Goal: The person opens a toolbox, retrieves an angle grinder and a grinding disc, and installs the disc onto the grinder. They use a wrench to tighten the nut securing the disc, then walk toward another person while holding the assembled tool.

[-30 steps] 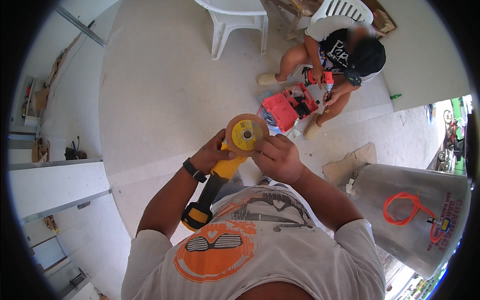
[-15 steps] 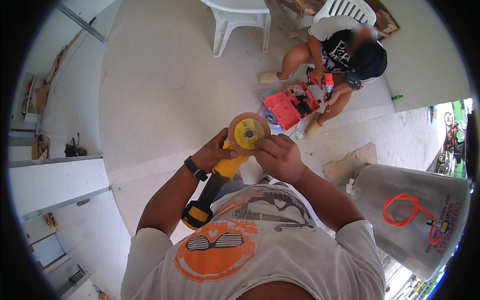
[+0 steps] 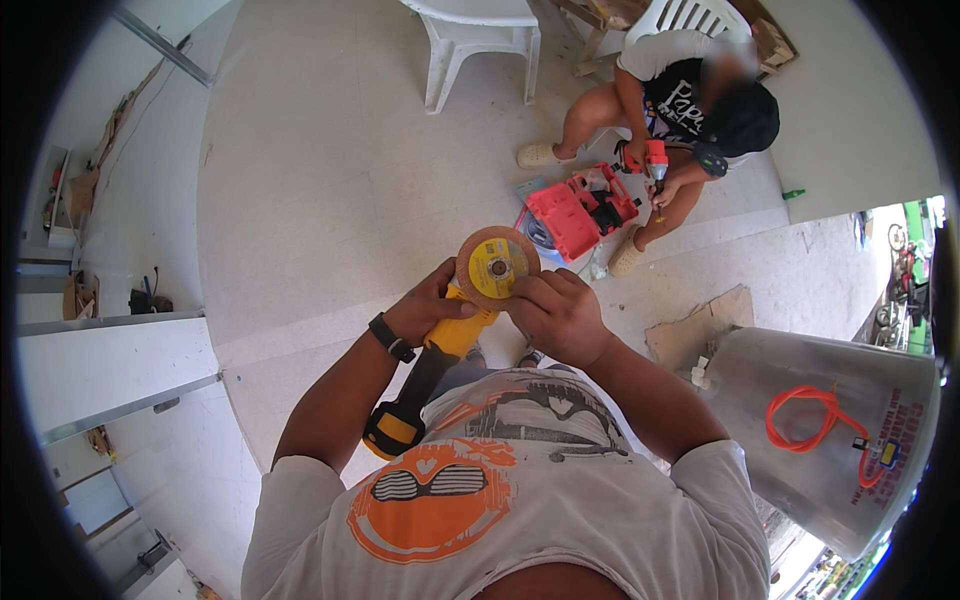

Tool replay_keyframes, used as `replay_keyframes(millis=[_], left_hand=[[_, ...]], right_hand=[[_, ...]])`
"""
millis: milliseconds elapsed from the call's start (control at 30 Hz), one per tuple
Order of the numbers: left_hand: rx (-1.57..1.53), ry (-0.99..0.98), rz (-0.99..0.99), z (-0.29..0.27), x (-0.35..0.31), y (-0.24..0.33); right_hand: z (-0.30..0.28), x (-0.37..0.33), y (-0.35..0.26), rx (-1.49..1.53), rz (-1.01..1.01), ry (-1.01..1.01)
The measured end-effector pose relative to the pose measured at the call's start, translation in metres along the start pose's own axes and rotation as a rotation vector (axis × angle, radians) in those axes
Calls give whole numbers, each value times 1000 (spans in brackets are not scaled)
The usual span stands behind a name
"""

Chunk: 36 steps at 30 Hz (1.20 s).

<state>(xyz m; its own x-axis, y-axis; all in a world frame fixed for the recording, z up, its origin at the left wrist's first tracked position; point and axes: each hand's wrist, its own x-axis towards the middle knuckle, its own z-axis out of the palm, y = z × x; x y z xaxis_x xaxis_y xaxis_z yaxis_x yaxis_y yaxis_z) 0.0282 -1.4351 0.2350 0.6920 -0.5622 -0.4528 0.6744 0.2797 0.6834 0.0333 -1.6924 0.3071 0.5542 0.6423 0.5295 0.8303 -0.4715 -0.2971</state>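
Note:
A yellow and black angle grinder [image 3: 440,355] is tilted in front of my shirt, its rear end toward my left side. Closed around its head is my left hand [image 3: 428,302], with a dark band on that wrist. On the grinder's front sits a round cutting disc [image 3: 497,266] with a yellow label and brown rim, facing up at me. My right hand [image 3: 562,318] has its fingers curled against the disc's right edge, pinching it. The fingertips of my right hand are partly hidden by the hand itself.
Ahead to the right a seated person [image 3: 690,110] holds a red drill [image 3: 650,160] above an open red tool case [image 3: 568,220]. A white plastic chair [image 3: 484,38] stands farther off. Close on my right are a metal tank [image 3: 735,400] with an orange hose [image 3: 797,440] and flat cardboard [image 3: 705,322].
My hands, the grinder and its disc stay almost where they were. The seated person's head and hands have shifted slightly.

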Motion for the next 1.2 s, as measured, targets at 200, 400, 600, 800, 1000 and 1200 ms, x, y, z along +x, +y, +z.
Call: replay_keyframes(millis=[200, 400, 600, 800, 1000, 1200], left_hand=[[-19, -6, 16, 1, 1, -2], [0, 20, -14, 3, -2, -2], [-14, 10, -2, 0, -1, -6], [-68, -27, 6, -4, 1, -12], [-76, -27, -21, -6, 2, -17], [-99, -49, 15, -6, 3, -23]], right_hand=[[-3, -5, -1, 23, 19, 13], [-4, -10, -4, 87, 88, 26], [-18, -22, -7, 481, 727, 34], [-53, -26, 27, 945, 1240, -92], [-68, -7, 17, 730, 1196, -290], [-65, 10, 6, 470, 752, -241]])
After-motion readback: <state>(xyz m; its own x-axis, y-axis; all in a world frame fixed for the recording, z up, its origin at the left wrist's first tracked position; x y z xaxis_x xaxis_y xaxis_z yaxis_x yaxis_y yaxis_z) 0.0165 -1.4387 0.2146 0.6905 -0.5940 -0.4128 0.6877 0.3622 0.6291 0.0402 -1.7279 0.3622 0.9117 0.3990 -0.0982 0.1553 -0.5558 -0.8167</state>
